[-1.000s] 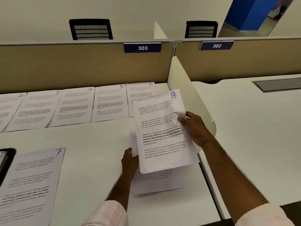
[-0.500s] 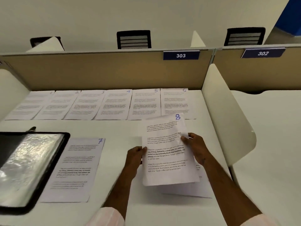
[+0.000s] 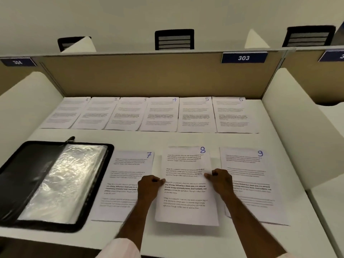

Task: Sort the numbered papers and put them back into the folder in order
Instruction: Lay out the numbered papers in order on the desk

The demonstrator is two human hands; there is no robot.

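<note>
1. The white surface (image 3: 186, 139) carries all the items. A tan partition (image 3: 149, 77) closes its far edge.
2. The folder (image 3: 48, 185), black with clear sleeves, lies open at my near left. Its sleeves face up.
3. The back row of papers (image 3: 160, 114), numbered 1 to 6 from left to right, lies flat against the partition. Each sheet touches or slightly overlaps the next.
4. Paper 7 (image 3: 122, 175) lies flat just right of the folder. Paper 9 (image 3: 249, 175) lies flat at my near right.
5. Paper 8 (image 3: 186, 202) sits between papers 7 and 9, number at the far corner. It casts a shadow on the surface below its near edge.
6. My left hand (image 3: 149, 185) pinches the left edge of paper 8 with curled fingers, thumb on top. My right hand (image 3: 221, 181) pinches the right edge the same way.
7. A blue label (image 3: 243, 57) on the partition reads 303.
</note>
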